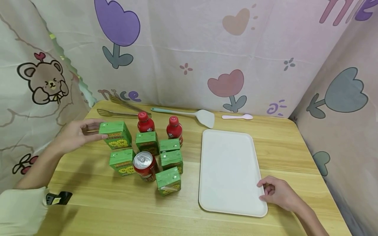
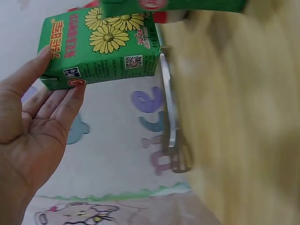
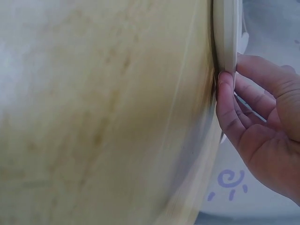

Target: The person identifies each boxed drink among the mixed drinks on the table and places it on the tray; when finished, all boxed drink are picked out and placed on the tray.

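Left hand [image 1: 75, 135] and right hand [image 1: 279, 193] are both occupied. By the left, a green drink carton [image 1: 118, 137] printed with yellow flowers is pinched at its upper end, the thumb being laid on one face and the fingers against the opposite one; whether its base is clear of the table [image 1: 118, 213] cannot be told. By the right, the long right rim of a white tray [image 1: 228, 173] is pinched close to its front corner, between thumb and fingers. A pale sleeve [image 1: 23, 209] is worn on the left arm.

Just in front of the pinched carton, a second carton [image 1: 121, 163] is seen, with a red can [image 1: 145, 167] placed upright at its right. Behind the can, another carton [image 1: 147, 144] is stood, and to its right three more cartons [image 1: 172, 160] are set in a rough row from back to front. Two red-capped bottles [image 1: 145, 123] are stood behind this group. Along the back edge are laid slotted tongs [image 1: 118, 113], a turner [image 1: 204, 118] with a pale blade, and a pale pink spoon [image 1: 237, 116]. At the back and sides, the table is enclosed by a printed cloth [image 1: 171, 39] with tulips, hearts and a bear.
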`<state>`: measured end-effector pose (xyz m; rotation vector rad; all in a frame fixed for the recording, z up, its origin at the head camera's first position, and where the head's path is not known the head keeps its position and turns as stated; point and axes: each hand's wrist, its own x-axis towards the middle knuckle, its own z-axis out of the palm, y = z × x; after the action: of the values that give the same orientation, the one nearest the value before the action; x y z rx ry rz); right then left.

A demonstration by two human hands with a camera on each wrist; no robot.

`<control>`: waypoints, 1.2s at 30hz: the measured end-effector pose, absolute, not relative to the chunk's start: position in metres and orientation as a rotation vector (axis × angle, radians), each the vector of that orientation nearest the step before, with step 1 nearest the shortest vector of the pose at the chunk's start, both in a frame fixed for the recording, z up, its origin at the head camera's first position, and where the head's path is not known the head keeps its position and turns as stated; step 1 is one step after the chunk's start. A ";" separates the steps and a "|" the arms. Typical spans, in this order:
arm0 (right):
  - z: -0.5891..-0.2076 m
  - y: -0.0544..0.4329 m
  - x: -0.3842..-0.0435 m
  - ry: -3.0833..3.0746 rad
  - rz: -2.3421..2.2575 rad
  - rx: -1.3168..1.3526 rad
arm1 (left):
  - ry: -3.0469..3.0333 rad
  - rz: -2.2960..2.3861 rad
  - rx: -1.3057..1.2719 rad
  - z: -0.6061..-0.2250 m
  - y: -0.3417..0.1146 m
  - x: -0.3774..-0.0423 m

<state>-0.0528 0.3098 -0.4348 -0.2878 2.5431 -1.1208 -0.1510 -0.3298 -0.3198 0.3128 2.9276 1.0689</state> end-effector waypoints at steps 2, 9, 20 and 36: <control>-0.435 0.309 -0.053 2.545 -1.119 -0.298 | 2.935 1.101 0.304 -0.310 -0.328 -0.150; -0.434 0.308 -0.055 2.546 -1.112 -0.298 | 3.007 1.147 0.283 -0.268 -0.316 -0.143; -0.433 0.308 -0.055 2.536 -1.118 -0.264 | 2.971 1.237 0.253 -0.233 -0.282 -0.137; -0.433 0.307 -0.054 2.544 -1.094 -0.277 | 2.831 1.500 0.375 -0.218 -0.211 -0.142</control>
<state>-0.0544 0.3071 -0.4327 -0.2766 2.5437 -1.0935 -0.1420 -0.2108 -0.2183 0.3747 2.8306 1.4997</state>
